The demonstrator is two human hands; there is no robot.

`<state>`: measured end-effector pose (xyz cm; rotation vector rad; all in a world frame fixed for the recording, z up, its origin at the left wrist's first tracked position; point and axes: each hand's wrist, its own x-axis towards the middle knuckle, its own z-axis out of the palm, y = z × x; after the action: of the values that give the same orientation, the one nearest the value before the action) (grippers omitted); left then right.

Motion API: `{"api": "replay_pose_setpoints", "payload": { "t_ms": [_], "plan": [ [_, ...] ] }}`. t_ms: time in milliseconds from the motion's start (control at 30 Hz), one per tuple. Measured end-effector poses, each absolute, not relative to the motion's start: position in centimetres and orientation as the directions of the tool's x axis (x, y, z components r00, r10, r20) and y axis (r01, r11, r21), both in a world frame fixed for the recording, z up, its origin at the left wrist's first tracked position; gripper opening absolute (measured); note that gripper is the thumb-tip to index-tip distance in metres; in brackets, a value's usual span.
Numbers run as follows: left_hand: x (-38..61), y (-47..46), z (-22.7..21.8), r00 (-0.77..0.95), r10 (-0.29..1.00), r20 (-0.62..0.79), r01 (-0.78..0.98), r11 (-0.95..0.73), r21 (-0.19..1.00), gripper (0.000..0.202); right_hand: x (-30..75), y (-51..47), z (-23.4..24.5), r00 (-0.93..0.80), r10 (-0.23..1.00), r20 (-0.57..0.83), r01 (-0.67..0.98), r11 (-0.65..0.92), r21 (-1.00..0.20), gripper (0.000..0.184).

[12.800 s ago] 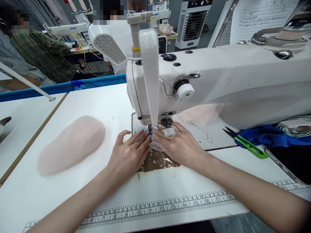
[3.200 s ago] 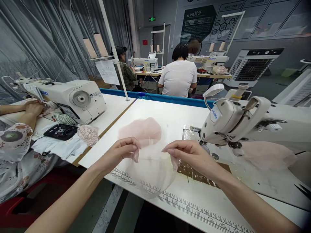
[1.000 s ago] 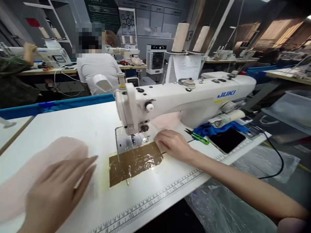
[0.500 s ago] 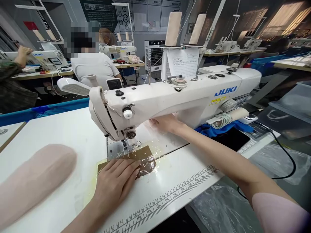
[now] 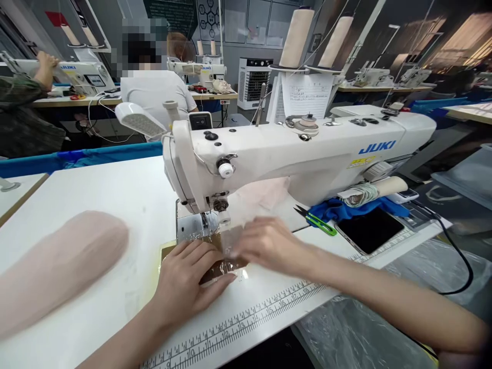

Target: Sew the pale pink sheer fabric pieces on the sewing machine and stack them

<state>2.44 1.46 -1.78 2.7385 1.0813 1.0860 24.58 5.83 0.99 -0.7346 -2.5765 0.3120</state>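
Observation:
My left hand (image 5: 188,277) lies with its fingers flat and thumb apart on a brown sheet (image 5: 212,272) under shiny clear film, just in front of the needle area. Blurred by motion, my right hand (image 5: 265,243) is over the sheet's right end. Its fingers are pinched together on a small, pale, see-through fabric piece (image 5: 231,238). Above both hands stands the white sewing machine (image 5: 269,151), its presser foot (image 5: 205,220) close behind the brown sheet. More pale pink fabric (image 5: 265,192) rests beneath the machine's arm.
A large pale pink fabric piece (image 5: 77,256) lies at left. Green-handled thread snips (image 5: 321,223), a blue cloth (image 5: 346,207) and a black phone (image 5: 371,230) are at right. A printed ruler (image 5: 238,325) follows the front edge. Another person (image 5: 157,95) sits beyond the machine.
My right hand has come out from under the machine's arm toward my left hand, bringing a pale fabric piece. The snips now show. The whole view has shifted slightly.

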Motion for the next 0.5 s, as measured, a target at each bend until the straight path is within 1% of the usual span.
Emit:
{"api": "replay_pose_setpoints", "payload": {
  "t_ms": [33,67,133,167,200,233,300,367,433,467,500],
  "plan": [
    [2.2,1.4,-1.8,0.526,0.611,0.592,0.58,-0.766,0.275,0.023,24.0,4.2,0.8,-0.741,0.591,0.32,0.435,0.784,-0.442,0.013],
    [2.0,1.3,-1.8,0.526,0.619,0.583,0.558,-0.769,0.312,0.029,23.4,2.9,0.7,-0.703,0.656,0.276,0.442,0.707,-0.552,0.013],
    [1.5,1.0,-2.0,0.518,0.631,0.578,0.505,-0.77,0.389,0.04,22.3,1.2,0.5,-0.602,0.779,0.174,0.415,0.492,-0.766,0.033],
    [1.4,0.8,-2.0,0.507,0.632,0.586,0.472,-0.772,0.425,0.043,21.7,0.8,0.4,-0.547,0.829,0.12,0.366,0.365,-0.856,0.04],
    [1.3,0.7,-2.0,0.497,0.627,0.6,0.437,-0.778,0.452,0.045,21.2,0.6,0.3,-0.496,0.865,0.074,0.291,0.245,-0.925,0.046],
    [1.3,0.5,-1.9,0.487,0.621,0.614,0.41,-0.783,0.468,0.045,20.6,0.6,0.3,-0.451,0.891,0.04,0.2,0.145,-0.969,0.05],
    [1.5,0.1,-1.6,0.467,0.635,0.615,0.4,-0.772,0.494,0.037,19.6,0.7,0.2,-0.385,0.923,0.015,0.034,0.03,-0.999,0.054],
    [1.7,-0.3,-1.1,0.441,0.702,0.56,0.418,-0.712,0.564,0.028,18.8,0.7,0.5,-0.346,0.938,0.016,-0.075,-0.01,-0.997,0.058],
    [1.7,-0.6,-0.6,0.449,0.795,0.409,0.375,-0.583,0.721,0.03,18.5,0.5,1.0,-0.335,0.942,-0.005,-0.136,-0.054,-0.989,0.06],
    [1.6,-0.8,-0.4,0.486,0.818,0.307,0.319,-0.493,0.809,0.035,18.5,0.2,1.4,-0.352,0.936,-0.032,-0.152,-0.09,-0.984,0.061],
    [1.5,-0.8,-0.2,0.542,0.815,0.203,0.265,-0.395,0.879,0.041,18.7,-0.1,1.8,-0.387,0.92,-0.066,-0.155,-0.135,-0.979,0.06]
  ]
}}
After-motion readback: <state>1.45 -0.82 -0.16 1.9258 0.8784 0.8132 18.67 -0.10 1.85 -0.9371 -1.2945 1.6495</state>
